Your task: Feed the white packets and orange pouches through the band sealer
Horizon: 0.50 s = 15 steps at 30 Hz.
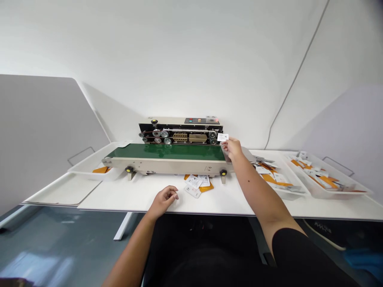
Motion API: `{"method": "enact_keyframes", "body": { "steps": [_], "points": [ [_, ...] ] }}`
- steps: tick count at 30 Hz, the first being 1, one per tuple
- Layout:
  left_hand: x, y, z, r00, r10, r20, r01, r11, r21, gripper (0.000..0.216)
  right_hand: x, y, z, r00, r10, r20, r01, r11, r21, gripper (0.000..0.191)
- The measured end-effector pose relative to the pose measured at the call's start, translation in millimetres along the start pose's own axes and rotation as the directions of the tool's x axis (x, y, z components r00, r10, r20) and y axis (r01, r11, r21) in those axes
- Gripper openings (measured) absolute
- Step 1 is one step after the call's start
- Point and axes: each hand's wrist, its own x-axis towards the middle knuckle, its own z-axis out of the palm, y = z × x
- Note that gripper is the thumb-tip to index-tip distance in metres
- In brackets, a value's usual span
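My right hand (231, 148) reaches out to the right end of a band sealing machine (180, 135) and pinches a small white packet (223, 137) at the machine's intake. The machine's green conveyor belt (167, 152) runs left from there. My left hand (164, 199) rests on the white table (125, 195) near the front edge, its fingers curled with nothing visible in them. A small pile of white and orange packets (198, 183) lies just right of it, in front of the machine.
Two white trays (317, 191) with several white and orange packets stand at the right. A white tray (86, 169) at the machine's left end holds an orange packet (100, 170). Grey partition panels flank the table. A cable runs up the wall at the right.
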Motion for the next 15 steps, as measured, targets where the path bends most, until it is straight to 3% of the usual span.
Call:
{"method": "enact_keyframes", "body": {
  "steps": [4, 9, 15],
  "points": [
    [-0.7, 5.0, 0.7, 1.0, 0.007, -0.005, -0.007, 0.999, 0.032, 0.032, -5.5, 11.2, 14.3, 0.998, 0.06, 0.014, -0.06, 0.997, 0.043, 0.023],
    [-0.2, 3.8, 0.4, 1.0, 0.014, 0.006, -0.015, 0.999, 0.049, 0.032, -9.9, 14.6, 12.3, 0.996, 0.071, 0.044, -0.073, 0.996, 0.044, 0.019],
    [0.5, 0.7, 1.2, 1.0, 0.018, 0.018, -0.02, 0.997, 0.07, 0.031, -14.9, 20.0, 20.6, 0.978, 0.123, 0.168, -0.12, 0.992, -0.028, 0.012]
  ]
}}
